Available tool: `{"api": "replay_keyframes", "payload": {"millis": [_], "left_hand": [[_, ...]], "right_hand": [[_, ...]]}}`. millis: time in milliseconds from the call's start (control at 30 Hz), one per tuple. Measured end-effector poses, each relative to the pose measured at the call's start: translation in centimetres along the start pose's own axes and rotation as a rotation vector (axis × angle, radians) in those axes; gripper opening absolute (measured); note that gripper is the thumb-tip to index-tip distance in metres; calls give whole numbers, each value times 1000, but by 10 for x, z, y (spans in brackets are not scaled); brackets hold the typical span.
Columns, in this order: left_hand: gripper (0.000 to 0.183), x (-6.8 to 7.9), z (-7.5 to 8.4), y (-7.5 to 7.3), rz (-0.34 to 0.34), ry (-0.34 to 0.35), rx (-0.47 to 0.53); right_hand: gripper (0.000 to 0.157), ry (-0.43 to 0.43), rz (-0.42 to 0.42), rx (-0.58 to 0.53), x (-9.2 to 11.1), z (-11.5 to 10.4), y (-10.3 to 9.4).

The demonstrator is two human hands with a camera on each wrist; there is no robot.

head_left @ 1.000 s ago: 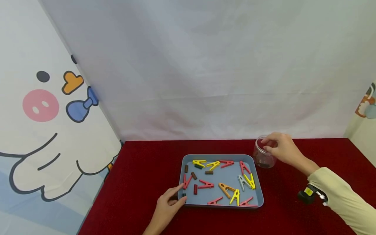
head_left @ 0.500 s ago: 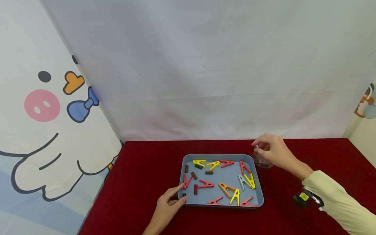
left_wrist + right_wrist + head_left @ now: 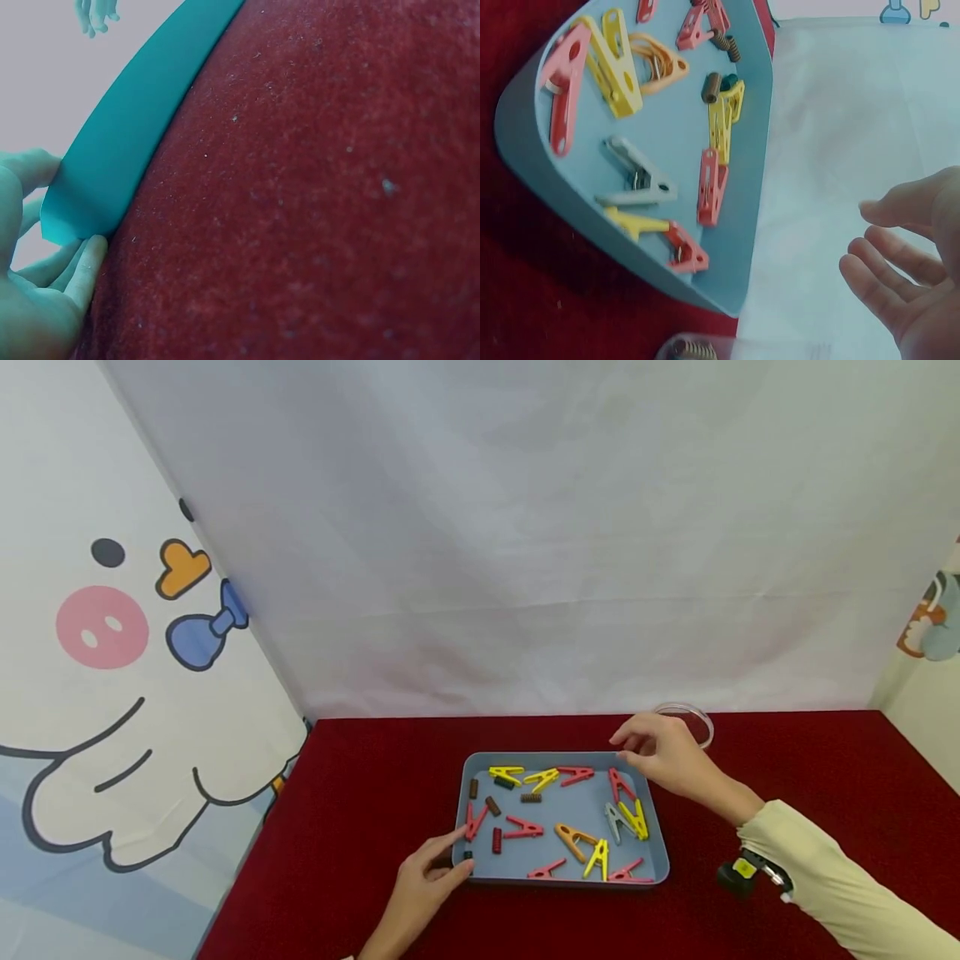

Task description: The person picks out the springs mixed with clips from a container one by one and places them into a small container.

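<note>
A shallow blue-grey tray (image 3: 566, 806) holds several plastic spring clips in red, yellow, orange and grey, such as a red clip (image 3: 523, 828) and a grey clip (image 3: 639, 178). Loose coil springs lie among them, including a brown spring (image 3: 492, 807) and a red spring (image 3: 497, 841). My left hand (image 3: 416, 885) grips the tray's near left corner between thumb and fingers. Over the tray's far right corner hovers my right hand (image 3: 667, 756), fingers loosely bent and nothing between them. It partly hides a clear jar (image 3: 703, 722) behind it.
A coil spring (image 3: 699, 349) shows inside the jar at the bottom of the right wrist view. Dark red cloth (image 3: 360, 793) covers the table. A pale curtain (image 3: 525, 568) hangs along its back edge, with a printed cartoon sheet (image 3: 187, 727) at the left.
My right hand has moved left and nearer, from the jar's mouth to the tray's far right corner. The left hand keeps its place on the tray.
</note>
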State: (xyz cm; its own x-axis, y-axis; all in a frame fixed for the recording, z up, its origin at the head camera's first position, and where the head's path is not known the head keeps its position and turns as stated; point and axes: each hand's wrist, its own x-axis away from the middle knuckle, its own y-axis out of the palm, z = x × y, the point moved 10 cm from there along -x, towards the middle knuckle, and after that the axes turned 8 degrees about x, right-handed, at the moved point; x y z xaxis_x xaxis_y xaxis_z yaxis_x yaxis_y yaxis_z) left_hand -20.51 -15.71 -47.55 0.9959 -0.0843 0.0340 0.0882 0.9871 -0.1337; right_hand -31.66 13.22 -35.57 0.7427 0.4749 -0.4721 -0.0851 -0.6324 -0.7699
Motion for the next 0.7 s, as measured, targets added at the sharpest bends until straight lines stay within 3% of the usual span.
{"api": "replay_keyframes", "payload": {"millis": [233,500,700], "left_hand": [[53,1,3,0,-16,-9,45],[54,-8,-27,-4,-8,-14,50],[54,-9,-29,-4,-3,3,61]], "right_hand": [[20,29,-26,-59,-2,-4,18],[20,54,-65,-111,-3,-6,38],[17,41,-70,-154,-2,-10,50]]}}
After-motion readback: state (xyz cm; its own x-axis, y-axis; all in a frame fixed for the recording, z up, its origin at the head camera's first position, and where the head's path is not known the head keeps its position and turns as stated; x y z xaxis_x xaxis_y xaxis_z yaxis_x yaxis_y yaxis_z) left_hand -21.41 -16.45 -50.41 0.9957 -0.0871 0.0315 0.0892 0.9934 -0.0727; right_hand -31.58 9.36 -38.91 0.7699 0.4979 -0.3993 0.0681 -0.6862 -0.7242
